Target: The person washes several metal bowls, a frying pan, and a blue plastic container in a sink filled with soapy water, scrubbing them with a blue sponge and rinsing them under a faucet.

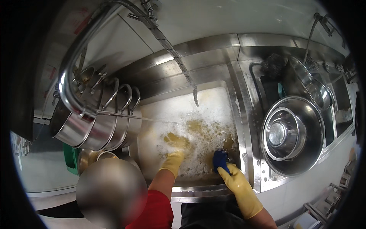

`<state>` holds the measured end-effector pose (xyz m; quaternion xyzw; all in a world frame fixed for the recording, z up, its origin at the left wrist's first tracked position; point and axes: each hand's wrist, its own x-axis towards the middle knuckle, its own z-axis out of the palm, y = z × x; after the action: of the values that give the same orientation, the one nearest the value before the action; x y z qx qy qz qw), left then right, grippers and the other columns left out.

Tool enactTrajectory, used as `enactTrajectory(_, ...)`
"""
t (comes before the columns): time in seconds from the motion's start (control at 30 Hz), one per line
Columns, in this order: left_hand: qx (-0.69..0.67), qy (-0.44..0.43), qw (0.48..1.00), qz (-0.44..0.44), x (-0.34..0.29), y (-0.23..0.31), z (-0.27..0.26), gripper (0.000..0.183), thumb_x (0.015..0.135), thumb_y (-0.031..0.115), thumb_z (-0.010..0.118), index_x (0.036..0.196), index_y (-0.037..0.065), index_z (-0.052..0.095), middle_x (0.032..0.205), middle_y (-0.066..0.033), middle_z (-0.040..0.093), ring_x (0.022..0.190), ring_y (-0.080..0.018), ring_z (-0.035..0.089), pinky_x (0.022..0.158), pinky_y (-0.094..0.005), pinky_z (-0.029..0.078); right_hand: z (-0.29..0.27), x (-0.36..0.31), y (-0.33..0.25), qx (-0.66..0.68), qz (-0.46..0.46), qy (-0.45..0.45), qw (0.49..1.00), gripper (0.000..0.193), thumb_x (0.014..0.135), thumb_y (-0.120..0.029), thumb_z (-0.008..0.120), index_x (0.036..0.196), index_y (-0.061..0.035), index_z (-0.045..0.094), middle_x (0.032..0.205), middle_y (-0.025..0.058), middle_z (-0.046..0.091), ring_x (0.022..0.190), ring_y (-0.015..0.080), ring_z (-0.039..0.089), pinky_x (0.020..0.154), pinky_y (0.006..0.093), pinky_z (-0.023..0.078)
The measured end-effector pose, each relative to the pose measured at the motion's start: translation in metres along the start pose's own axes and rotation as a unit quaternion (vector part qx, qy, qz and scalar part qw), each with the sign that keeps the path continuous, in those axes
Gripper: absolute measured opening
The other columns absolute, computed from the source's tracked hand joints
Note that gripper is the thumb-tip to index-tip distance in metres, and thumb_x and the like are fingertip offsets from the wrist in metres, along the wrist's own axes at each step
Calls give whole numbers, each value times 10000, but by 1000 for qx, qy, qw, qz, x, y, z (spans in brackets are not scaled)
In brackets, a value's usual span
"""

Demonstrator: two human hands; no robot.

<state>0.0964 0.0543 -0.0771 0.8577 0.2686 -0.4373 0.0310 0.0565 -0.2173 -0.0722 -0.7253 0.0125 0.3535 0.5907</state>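
I'm probably scrubbing, my right hand (235, 181) clamping its fingers on a blue cloth (220, 160) at the right of the sink (206, 188), my left hand (174, 158) resting in suds (198, 152), its fingers too hidden to tell, and I'm likely needing a firm cloth grip next

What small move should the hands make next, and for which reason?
Perhaps bring the right hand toward the left hand: the right holds a blue cloth or sponge near the right side of the sink, while the left reaches into foamy water, its fingers hidden.
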Motion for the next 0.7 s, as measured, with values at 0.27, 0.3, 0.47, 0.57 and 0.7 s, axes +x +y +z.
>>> enactTrajectory(0.27,-102,-53,967,-227,93,-71,103,871,809,572,756,1491,103,486,1494,-92,525,1348,-213,520,1118,-348,424,-2,-3,-10,-8,14,-24,1000,240,950,-195,738,1111,-16,737,1211,140,681,1076,217,652,937,312,496)
enactTrajectory(0.3,-107,-57,972,-199,116,-63,103,841,818,546,744,1482,97,491,1470,-98,538,1319,-220,534,1094,-352,436,-2,-6,-5,-9,21,7,1000,240,950,-193,738,1111,-14,736,1199,139,683,1060,213,653,925,308,498)
enactTrajectory(0.47,-225,-51,957,-174,141,-68,140,691,863,418,685,1434,67,518,1351,-131,599,1174,-254,601,969,-374,496,-3,-7,-12,-28,1,-7,1000,215,954,-175,731,1076,2,724,1116,127,685,963,194,641,842,303,505)
enactTrajectory(0.57,-293,-32,940,-174,146,-69,145,603,891,341,649,1406,49,535,1279,-150,636,1087,-274,642,895,-387,532,-2,-6,-16,-10,15,-9,1000,217,953,-155,731,1096,9,726,1129,131,682,1038,207,631,919,327,487)
enactTrajectory(0.7,-422,4,893,-158,153,-54,159,492,927,238,601,1368,24,556,1184,-176,686,971,-301,696,796,-404,579,-3,-7,-10,-25,13,-13,1000,219,952,-180,734,1097,-15,739,1164,127,692,1061,212,644,943,326,490)
